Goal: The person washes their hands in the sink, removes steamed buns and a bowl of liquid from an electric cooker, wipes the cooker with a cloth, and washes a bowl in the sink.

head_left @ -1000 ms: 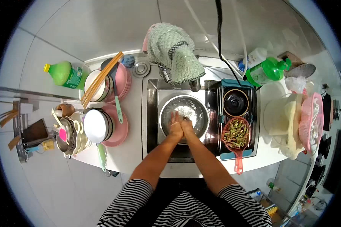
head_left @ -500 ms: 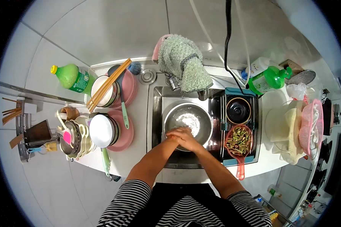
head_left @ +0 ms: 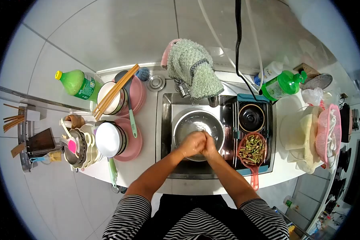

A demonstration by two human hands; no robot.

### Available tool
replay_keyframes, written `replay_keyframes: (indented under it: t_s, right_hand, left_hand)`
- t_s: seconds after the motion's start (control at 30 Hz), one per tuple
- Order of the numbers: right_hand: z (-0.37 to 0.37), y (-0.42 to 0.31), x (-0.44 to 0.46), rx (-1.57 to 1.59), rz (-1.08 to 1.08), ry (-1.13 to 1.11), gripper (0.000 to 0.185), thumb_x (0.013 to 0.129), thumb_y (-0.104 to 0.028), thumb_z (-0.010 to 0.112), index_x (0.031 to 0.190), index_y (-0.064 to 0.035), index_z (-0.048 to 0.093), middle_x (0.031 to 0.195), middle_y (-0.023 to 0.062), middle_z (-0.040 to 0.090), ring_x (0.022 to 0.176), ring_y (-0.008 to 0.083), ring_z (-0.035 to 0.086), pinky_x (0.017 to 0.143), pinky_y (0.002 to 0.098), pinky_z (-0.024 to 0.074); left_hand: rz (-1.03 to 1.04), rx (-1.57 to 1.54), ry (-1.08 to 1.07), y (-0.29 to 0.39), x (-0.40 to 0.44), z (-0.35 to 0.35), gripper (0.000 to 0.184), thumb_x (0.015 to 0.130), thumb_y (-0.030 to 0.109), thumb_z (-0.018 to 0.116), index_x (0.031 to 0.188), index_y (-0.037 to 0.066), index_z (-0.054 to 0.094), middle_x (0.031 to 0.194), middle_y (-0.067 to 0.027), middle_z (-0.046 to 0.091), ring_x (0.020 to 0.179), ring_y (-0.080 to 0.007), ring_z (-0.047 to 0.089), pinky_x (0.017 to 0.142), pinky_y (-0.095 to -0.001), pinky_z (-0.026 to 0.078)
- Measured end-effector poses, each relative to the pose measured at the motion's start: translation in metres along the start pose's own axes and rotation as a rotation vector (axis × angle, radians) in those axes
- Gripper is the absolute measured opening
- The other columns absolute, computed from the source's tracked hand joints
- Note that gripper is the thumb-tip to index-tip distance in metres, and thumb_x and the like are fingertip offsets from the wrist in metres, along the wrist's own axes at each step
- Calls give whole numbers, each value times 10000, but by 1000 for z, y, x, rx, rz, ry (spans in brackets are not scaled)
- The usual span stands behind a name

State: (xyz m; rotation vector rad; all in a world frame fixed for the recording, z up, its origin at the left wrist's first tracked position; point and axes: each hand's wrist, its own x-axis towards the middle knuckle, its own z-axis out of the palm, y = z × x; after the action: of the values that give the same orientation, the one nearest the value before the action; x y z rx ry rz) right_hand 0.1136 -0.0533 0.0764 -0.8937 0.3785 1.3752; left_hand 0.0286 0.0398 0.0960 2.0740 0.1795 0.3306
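Note:
My left hand (head_left: 194, 143) is curled closed over the near part of a round metal basin (head_left: 217, 127). Pressed against it from the right is my right hand (head_left: 210, 145), also closed. Whatever lies between the palms, if anything, is hidden. Shiny water shows in the basin, which stands inside the steel sink (head_left: 168, 120). Behind the hands, a faucet (head_left: 214, 101) points down at the basin, partly covered by a green fluffy towel (head_left: 192, 66).
Left of the sink stand pink plates (head_left: 137, 94), a stack of white bowls (head_left: 107, 139), chopsticks (head_left: 117, 92) and a green bottle (head_left: 78, 85). To the right are a black bowl (head_left: 252, 118), a red strainer of cut vegetables (head_left: 252, 149) and a green pump bottle (head_left: 282, 85).
My hands have shifted from lying one over the other to being pressed together side by side, slightly to the right. The things around them have stayed put.

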Motion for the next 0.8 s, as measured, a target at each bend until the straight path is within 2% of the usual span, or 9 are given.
replay_keyframes:
  t_s: [0.1,0.17,0.23,0.27,0.3,0.53,0.63,0.67,0.8]
  right_hand:
    - [-25,10,34,-115,-243,158,152,914,-204,545,981,-75,589,874,49,620,791,187,601,735,285,488]
    - [-51,19,65,-835,-718,784,157,913,-209,528,966,-71,581,870,68,615,804,201,601,723,283,481]
    - [-57,31,81,-903,-744,939,200,945,-217,478,1001,-51,575,881,128,621,781,259,620,676,355,499]
    - [-54,29,78,-291,-235,523,182,945,-216,483,991,-70,581,813,106,615,707,250,615,599,342,494]
    - [-52,27,73,307,259,77,165,945,-216,488,982,-89,588,746,84,608,633,240,609,521,329,490]
    - [19,35,29,-362,-206,123,335,943,-311,514,691,-94,559,473,-24,455,369,99,434,296,291,305]
    - [18,39,45,-1467,-1548,424,369,894,-229,542,566,-61,521,463,97,528,352,296,452,402,422,409]
    - [9,37,43,-1558,-1142,371,241,845,-199,575,678,-28,548,617,164,582,533,383,537,588,480,459]
    - [-33,13,62,-1578,-990,588,186,820,-184,601,886,-22,538,884,192,573,841,379,553,751,470,445]
  left_hand:
    - [-517,121,269,-43,-13,26,243,873,230,540,1014,41,601,948,-177,591,840,-330,577,776,-381,451]
    - [-704,-189,253,-81,-26,44,330,923,331,495,1071,52,592,995,-150,608,883,-304,593,765,-380,445]
    - [-1194,-430,403,-102,-27,55,358,911,384,514,1088,83,595,1029,-96,630,902,-257,605,732,-356,458]
    - [-1363,-656,493,-82,-20,45,366,903,426,513,1075,116,604,955,-54,636,844,-220,607,696,-341,474]
    - [-1364,-934,492,-79,-19,39,409,907,433,485,1113,99,602,955,-96,648,867,-230,615,732,-349,502]
    - [-985,-1754,299,-44,-17,37,461,926,424,428,1007,4,601,911,-150,628,829,-289,606,800,-416,511]
    - [-885,-1659,505,-43,-8,42,470,919,463,431,1008,38,609,963,-116,639,845,-262,607,796,-397,507]
    - [-940,-1642,555,-41,-2,47,446,920,473,447,1026,70,607,974,-91,636,858,-253,601,789,-405,506]
    - [-1446,-1363,433,-23,-16,46,590,908,567,429,1275,108,465,1239,-122,506,1113,-272,504,891,-464,444]
